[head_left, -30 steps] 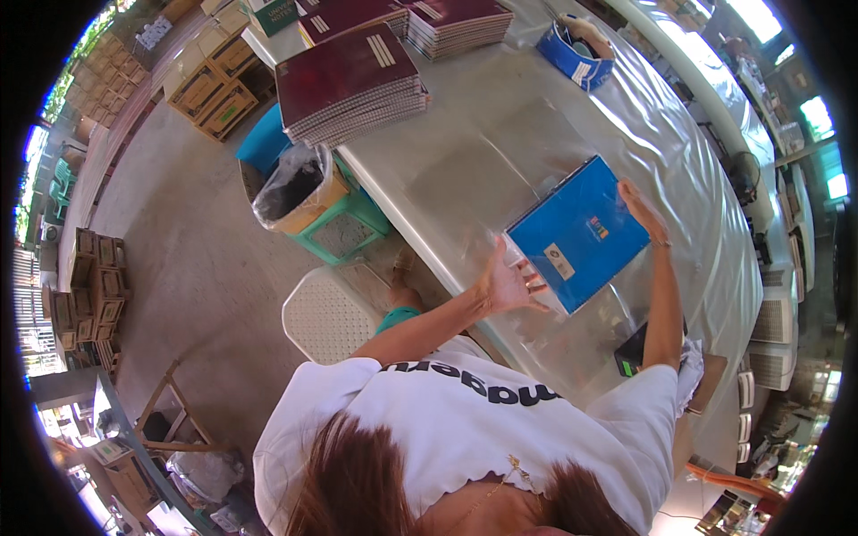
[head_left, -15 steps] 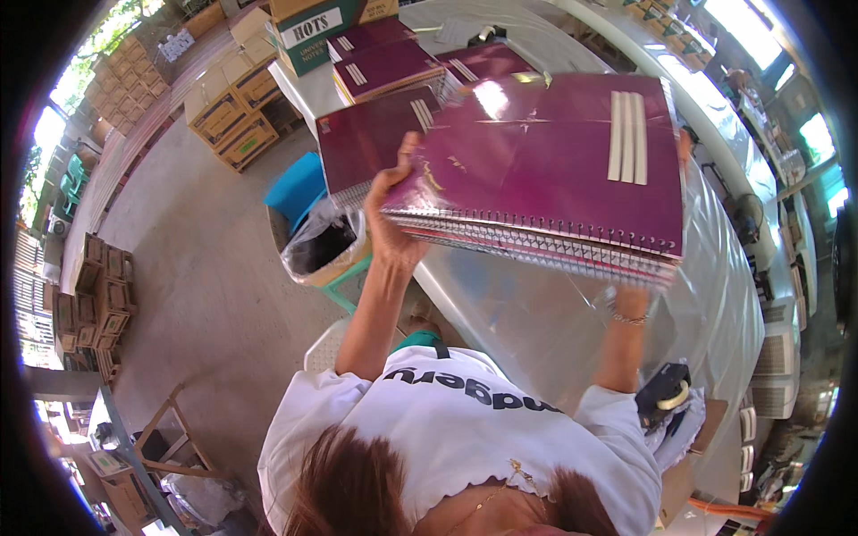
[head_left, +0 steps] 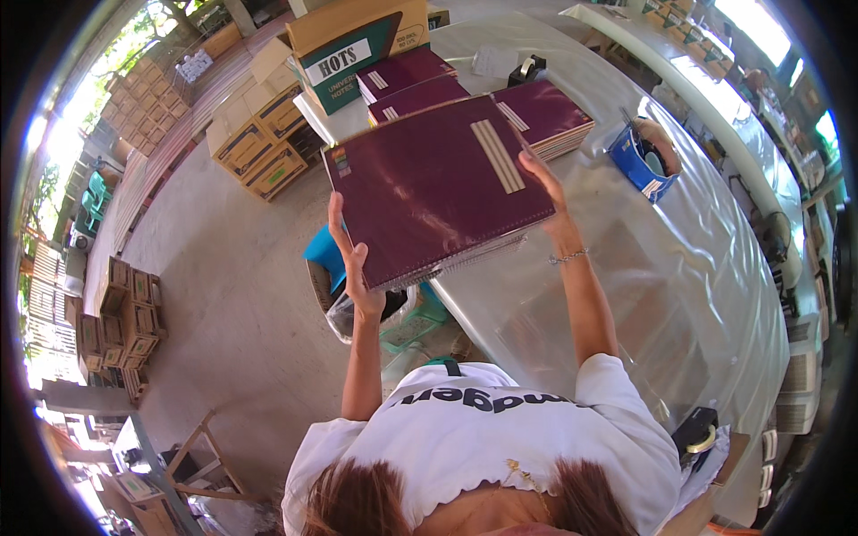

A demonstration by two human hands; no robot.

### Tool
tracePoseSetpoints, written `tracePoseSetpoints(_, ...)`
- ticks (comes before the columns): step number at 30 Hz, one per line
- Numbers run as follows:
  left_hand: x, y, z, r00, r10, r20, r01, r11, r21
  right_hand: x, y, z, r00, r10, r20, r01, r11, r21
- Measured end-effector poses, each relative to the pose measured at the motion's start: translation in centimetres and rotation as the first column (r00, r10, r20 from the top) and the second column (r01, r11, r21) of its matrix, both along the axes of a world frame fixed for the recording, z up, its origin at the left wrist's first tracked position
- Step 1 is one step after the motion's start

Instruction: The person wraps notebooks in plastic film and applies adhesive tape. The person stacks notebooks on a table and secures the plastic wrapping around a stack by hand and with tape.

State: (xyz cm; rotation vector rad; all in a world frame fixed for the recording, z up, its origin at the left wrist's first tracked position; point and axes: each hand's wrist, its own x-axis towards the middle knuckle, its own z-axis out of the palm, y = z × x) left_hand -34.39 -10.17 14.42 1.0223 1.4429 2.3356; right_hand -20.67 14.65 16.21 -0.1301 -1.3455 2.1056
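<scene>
The person holds a stack of maroon spiral notebooks (head_left: 438, 188) up in both hands, clear of the counter (head_left: 679, 295), which is covered in a clear plastic sheet. The left hand (head_left: 350, 268) is at the stack's near-left corner, its fingers (head_left: 336, 221) curled up over the edge and closed on it, probably because that lower corner carries most of the weight. The right hand (head_left: 547, 189) is on the opposite side edge, fingers stretched along the cover and thumb underneath as far as I can tell, so the pile is pinched from both sides and kept from fanning apart. The stack tilts, its far edge higher than the near one, and the spiral bindings show along the near edge.

Just beyond the held stack, more maroon notebook piles (head_left: 536, 112) lie flat on the counter, laid side by side in low heaps, seemingly so they stay squared up. Beyond those stands a green and brown cardboard box (head_left: 357, 40). To the right of the held stack a blue tape dispenser (head_left: 642, 161) rests on the plastic. Below the stack, off the counter's edge, a bin lined with a clear bag (head_left: 362, 308) stands on the concrete floor, close enough to catch scraps.
</scene>
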Motion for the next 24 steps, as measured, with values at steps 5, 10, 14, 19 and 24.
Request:
tracePoseSetpoints(5,-2.6,-0.8,-5.6,1.000,-0.012,-0.013,0.009,0.976,-0.215,-1.4,2.7,-4.8,0.921,0.042,0.388,-0.135,0.967,0.216)
tracePoseSetpoints(10,-7.7,0.2,-3.4,0.994,0.102,0.038,-0.092,0.973,-0.210,-2.3,4.5,-4.7,0.917,-0.060,0.395,0.001,0.989,0.147)
tracePoseSetpoints(14,-16.0,4.1,-1.2,0.989,0.114,0.097,-0.077,0.943,-0.324,-5.1,9.8,-6.8,0.913,-0.068,0.402,0.086,0.996,-0.027)
tracePoseSetpoints(19,-22.6,11.7,-0.9,0.991,0.002,0.132,0.066,0.855,-0.514,-7.9,12.8,-10.5,0.895,-0.144,0.422,0.188,0.980,-0.064)
tracePoseSetpoints(24,-25.4,17.2,-1.3,0.976,-0.212,0.055,0.204,0.787,-0.582,-8.6,14.1,-11.4,0.615,-0.765,0.190,0.741,0.644,0.192)
